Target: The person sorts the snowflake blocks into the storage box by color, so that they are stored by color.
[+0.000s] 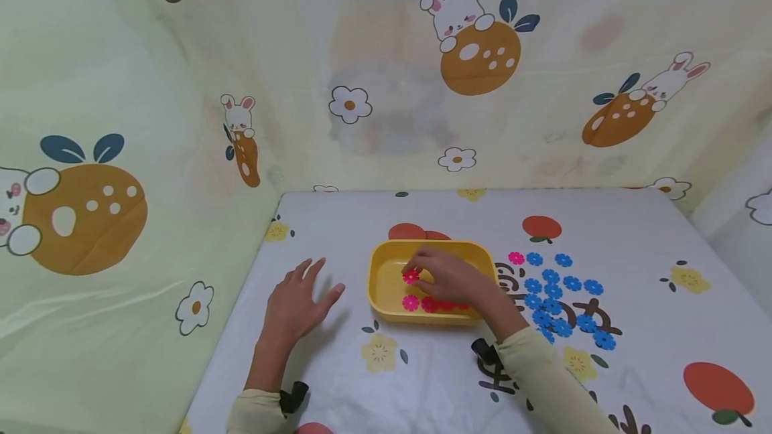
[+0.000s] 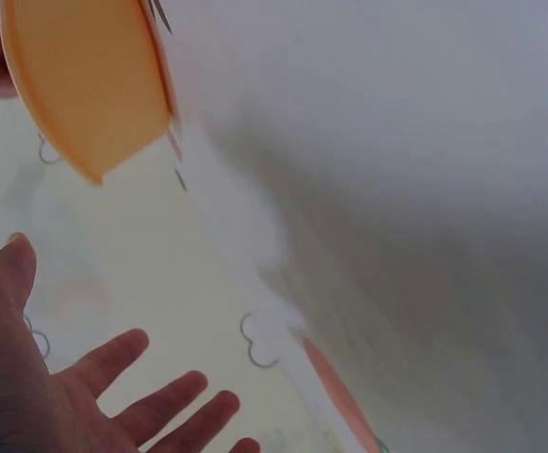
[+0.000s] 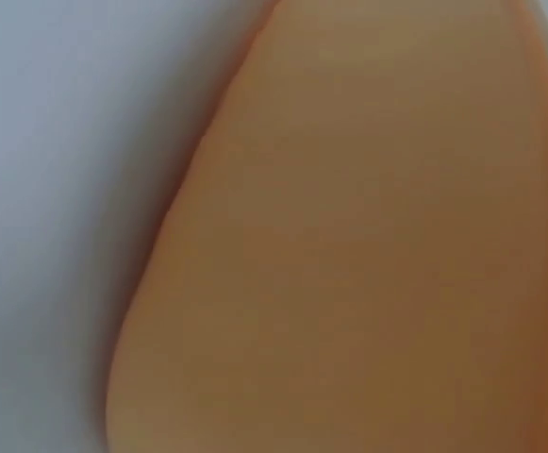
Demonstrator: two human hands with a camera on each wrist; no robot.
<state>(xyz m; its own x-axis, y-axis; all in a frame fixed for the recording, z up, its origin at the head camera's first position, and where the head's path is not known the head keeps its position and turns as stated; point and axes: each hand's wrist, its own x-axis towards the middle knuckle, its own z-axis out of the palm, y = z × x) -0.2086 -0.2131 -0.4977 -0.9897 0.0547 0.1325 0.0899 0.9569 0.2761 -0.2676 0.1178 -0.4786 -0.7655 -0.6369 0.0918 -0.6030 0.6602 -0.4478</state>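
Your right hand (image 1: 449, 278) pinches one pink flower (image 1: 411, 277) over one tray (image 1: 383, 280), longest left to right, near about fourteen blue flowers (image 1: 571, 283), your left hand (image 1: 294, 305) spread wide.

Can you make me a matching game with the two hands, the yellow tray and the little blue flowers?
Things:
1. Bare left hand
2. Bare right hand
3. Yellow, rectangular, plastic-looking tray
4. Flat, blue, flower-shaped pieces

Where or how:
A. Has a row of pink flower-shaped pieces inside
B. Scattered on the white printed cloth, to the right of the tray
C. Fingers spread, holding nothing
D. Pinching a single pink flower over the tray

Pairs: 1-C, 2-D, 3-A, 4-B
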